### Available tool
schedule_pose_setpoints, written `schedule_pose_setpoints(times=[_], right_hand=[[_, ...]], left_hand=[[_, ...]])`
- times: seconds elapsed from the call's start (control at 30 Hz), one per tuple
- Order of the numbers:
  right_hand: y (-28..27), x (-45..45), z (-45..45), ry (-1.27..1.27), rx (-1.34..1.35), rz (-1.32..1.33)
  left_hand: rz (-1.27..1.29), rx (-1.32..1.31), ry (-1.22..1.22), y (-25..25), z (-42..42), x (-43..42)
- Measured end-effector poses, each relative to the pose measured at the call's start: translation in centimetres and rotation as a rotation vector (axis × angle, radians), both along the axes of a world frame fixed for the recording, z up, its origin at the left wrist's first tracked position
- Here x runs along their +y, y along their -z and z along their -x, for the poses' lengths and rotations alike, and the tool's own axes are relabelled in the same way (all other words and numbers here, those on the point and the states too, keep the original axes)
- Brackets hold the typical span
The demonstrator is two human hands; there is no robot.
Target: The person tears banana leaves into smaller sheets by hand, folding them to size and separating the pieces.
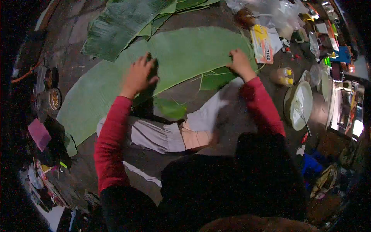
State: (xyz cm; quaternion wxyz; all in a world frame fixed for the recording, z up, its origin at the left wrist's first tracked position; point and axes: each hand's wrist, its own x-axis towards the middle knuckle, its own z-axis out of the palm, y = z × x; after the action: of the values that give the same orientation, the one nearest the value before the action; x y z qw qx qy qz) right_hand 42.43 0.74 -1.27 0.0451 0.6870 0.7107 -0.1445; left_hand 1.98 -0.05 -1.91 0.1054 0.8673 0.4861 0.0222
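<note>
A long green banana leaf [185, 52] lies spread on the floor in front of me, its cut edge along the midrib facing my legs. My left hand [139, 75] is over the middle of the leaf with its fingers apart; whether it touches the surface I cannot tell. Near the right end, my right hand [240, 65] has its fingers curled on the leaf's edge. Smaller torn leaf pieces, one a rounded scrap [170, 108], lie between the leaf and my folded legs.
More banana leaves [123, 27] are stacked at the far side. On the right are a yellow-and-white packet [262, 44], yellow-capped bottles [286, 76] and a white basin [302, 106] holding a whisk. A pink box [39, 134] and a jar [54, 99] stand left.
</note>
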Motion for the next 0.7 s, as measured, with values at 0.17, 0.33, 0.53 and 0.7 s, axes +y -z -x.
schedule_pose_setpoints(times=[0.17, 0.33, 0.53, 0.7], right_hand=[[0.0, 0.2, -3.5, 0.264, -0.112, -0.032], [2.1, 1.0, -3.2, 0.316, 0.051, -0.260], [0.4, 0.2, -3.6, 0.540, 0.310, -0.470], [0.4, 1.0, -3.4, 0.846, 0.205, -0.203]], left_hand=[[0.002, 0.037, 0.239, -1.9, -4.6, -3.7], [-0.022, 0.044, 0.192, -0.7, -4.0, -4.0], [0.019, -0.240, -0.042, -2.8, -1.6, -3.7], [-0.102, -0.298, -0.299, -6.3, 0.3, -2.8]])
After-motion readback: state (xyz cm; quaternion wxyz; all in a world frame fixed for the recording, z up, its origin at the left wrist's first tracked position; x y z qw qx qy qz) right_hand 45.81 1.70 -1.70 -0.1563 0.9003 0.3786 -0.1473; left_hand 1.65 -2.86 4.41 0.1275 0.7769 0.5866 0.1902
